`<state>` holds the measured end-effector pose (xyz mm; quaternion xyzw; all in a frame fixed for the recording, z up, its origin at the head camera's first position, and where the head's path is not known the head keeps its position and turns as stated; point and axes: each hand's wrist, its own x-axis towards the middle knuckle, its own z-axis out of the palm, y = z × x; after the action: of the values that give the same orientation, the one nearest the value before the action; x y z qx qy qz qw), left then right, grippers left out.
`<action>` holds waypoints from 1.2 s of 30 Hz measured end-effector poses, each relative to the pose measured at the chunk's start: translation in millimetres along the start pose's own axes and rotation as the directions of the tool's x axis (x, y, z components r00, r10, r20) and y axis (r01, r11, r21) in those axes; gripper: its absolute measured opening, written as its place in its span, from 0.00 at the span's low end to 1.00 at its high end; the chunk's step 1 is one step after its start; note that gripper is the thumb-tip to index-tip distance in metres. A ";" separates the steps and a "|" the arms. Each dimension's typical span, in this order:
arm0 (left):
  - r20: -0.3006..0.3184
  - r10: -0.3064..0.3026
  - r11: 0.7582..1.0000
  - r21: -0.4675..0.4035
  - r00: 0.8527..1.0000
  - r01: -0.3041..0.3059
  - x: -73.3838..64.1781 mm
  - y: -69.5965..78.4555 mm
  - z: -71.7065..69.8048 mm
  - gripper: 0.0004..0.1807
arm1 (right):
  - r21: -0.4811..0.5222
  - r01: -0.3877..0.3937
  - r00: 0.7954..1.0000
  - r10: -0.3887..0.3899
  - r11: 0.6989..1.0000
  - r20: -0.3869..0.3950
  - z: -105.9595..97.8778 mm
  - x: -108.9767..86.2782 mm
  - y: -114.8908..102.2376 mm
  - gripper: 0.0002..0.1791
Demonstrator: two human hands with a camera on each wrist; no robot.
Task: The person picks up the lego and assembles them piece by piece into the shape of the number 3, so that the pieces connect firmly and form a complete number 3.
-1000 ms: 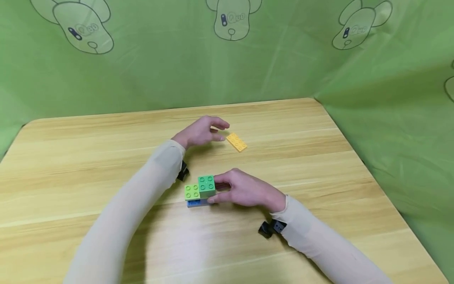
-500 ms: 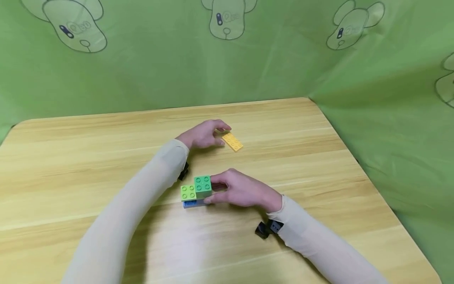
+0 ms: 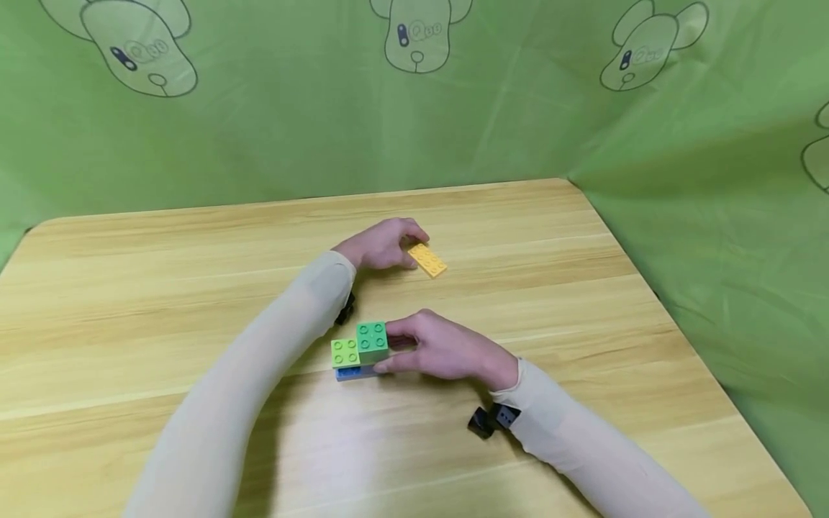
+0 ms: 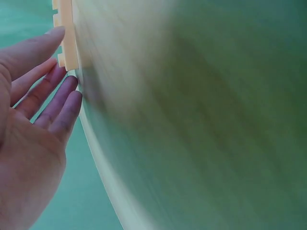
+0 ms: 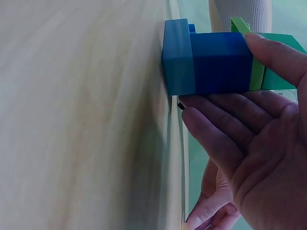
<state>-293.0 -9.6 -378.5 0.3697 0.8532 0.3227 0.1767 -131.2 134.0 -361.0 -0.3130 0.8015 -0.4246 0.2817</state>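
Note:
My left hand (image 3: 386, 245) is at the far part of the table, thumb and fingertips on either side of the left end of a flat yellow building brick (image 3: 429, 261). In the left wrist view, the thumb overlaps the studded side of that yellow brick (image 4: 70, 40), and the other fingers are extended below. My right hand (image 3: 447, 345) grips a stack of building bricks from its right side. The right wrist view shows the stack's layers: a light blue brick (image 5: 178, 60) at the table, a dark blue brick (image 5: 221, 62), a lime plate (image 5: 257, 76) and a green brick (image 5: 278, 60).
The wooden table (image 3: 162, 288) has a green cloth (image 3: 311, 129) with printed animal heads behind it and along its right side. Each wrist carries a small black camera; the right one (image 3: 490, 419) shows below the sleeve.
My left hand has moved right and slightly nearer, and its thumb and fingers have come round the end of the yellow brick. The right hand stays on the stack.

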 end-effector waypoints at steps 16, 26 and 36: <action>-0.050 -0.021 0.999 0.047 0.999 0.024 -1.0 4.2 2.5 0.18 | 0.019 -0.012 1.000 0.012 1.000 0.001 1.1 -1.0 -1.3 0.17; -0.078 -0.091 0.996 -0.018 0.993 0.090 -11.3 4.7 -7.3 0.19 | 0.012 -0.015 1.000 0.015 1.000 -0.002 1.2 -1.4 -0.6 0.19; -0.124 -0.179 0.973 -0.169 0.976 0.157 -30.7 5.0 -15.7 0.20 | 0.003 -0.011 1.000 0.011 1.000 -0.006 1.0 -1.2 -1.0 0.18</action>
<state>-278.5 -36.4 -361.6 0.2578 0.8632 0.3982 0.1727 -129.5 134.0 -360.4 -0.3069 0.8034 -0.4254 0.2819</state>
